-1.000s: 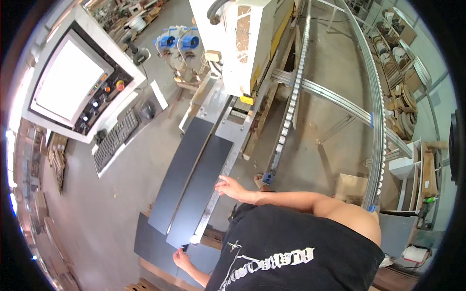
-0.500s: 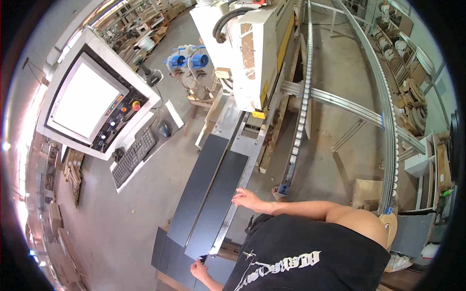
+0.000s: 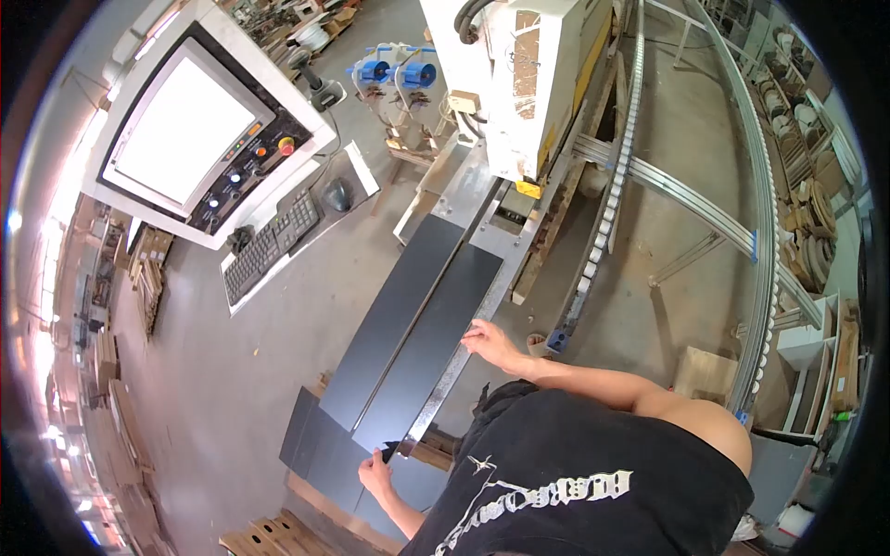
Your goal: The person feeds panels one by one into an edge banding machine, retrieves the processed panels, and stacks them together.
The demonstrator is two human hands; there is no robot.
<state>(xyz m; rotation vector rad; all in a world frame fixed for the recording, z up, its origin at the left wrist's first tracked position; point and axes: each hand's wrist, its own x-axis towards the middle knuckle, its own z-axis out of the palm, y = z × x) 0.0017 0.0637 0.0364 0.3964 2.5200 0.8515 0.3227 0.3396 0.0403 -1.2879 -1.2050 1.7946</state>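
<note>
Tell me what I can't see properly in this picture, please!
All in the head view:
Screen: white glare hides whatever it shows.
Keyboard: its letters are too small to read.
Dark bit by the left hand: too small to name.
White machine: its cover hides the inside.
Dark panels: they hide what's underneath.

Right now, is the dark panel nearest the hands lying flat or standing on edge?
Flat: the dark panel lies broad face up along the metal bed.

Shirt (image 3: 686, 463): black, creased
Lettering (image 3: 565, 493): white, jagged, blackletter
Star (image 3: 480, 465): white, thin-pointed, left of lettering
Right arm (image 3: 593, 382): bare
Left hand (image 3: 375, 473), right hand (image 3: 491, 344): bare
</note>
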